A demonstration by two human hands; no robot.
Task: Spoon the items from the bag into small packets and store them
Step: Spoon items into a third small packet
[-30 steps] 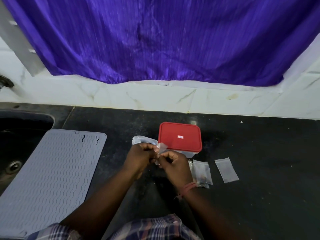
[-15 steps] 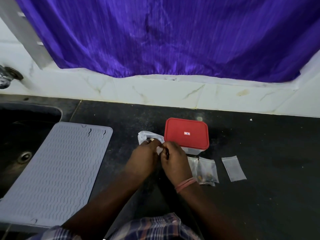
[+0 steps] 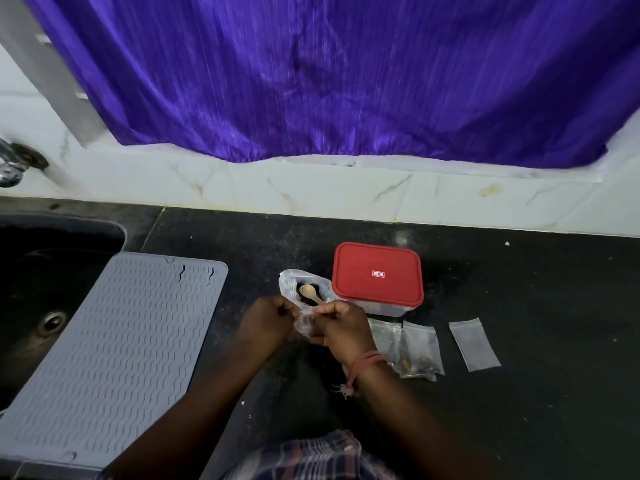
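In the head view, your left hand (image 3: 268,323) and your right hand (image 3: 341,327) meet over the black stone tabletop (image 3: 519,306), and both have the fingers curled in a pinch on the same small clear plastic packet (image 3: 304,323), one hand on each side of its top edge. So each grip is closed on the packet and holds nothing else; I cannot tell if the packet mouth is already open. The relation that matters is this: the open clear plastic bag (image 3: 289,282) with the dark items lies just behind your hands, a little toward the left, touching or almost touching the clear storage box with the red rectangular lid (image 3: 377,273). The small wooden spoon (image 3: 311,293) rests inside the bag, its bowl toward the far left and its handle pointing toward you and to the right, nearly at your right knuckles. I judge the right hand to be the nearer one to take the handle, while the left keeps the packet. Two filled clear packets (image 3: 415,348) lie just right of your right wrist, and one empty clear packet (image 3: 473,344) lies further right, apart from them.
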